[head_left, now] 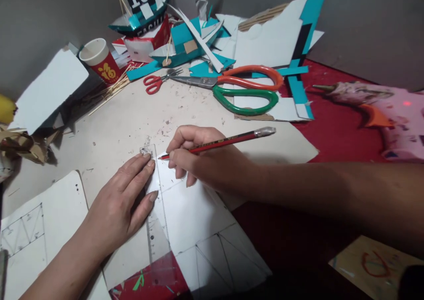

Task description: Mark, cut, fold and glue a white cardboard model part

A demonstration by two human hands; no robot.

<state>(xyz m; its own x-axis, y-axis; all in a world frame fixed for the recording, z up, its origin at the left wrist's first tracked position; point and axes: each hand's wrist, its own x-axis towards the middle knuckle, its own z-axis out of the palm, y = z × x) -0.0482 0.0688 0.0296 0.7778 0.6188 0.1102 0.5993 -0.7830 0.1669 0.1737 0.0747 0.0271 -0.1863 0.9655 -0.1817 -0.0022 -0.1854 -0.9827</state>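
Note:
My right hand [195, 154] pinches a red and black pencil [228, 142], its tip close to the top of a clear ruler [155, 233]. Under and beside the ruler lies a white sheet of card [192, 211] with pencilled lines and slanted strokes near its lower end. Flat on the ruler's upper part, my left hand [129, 194] presses down with its fingers stretched out. To the left, a second white sheet [62, 203] bears a drawing of a strip with zigzag lines.
Large scissors [215, 82] with orange and green handles lie beyond my hands, beside small red scissors [155, 82]. A pink glue gun [380, 110] is at the right. Behind are a red paper cup [104, 63], thin sticks [111, 91], cardboard model boats [185, 46] and card scraps [268, 48].

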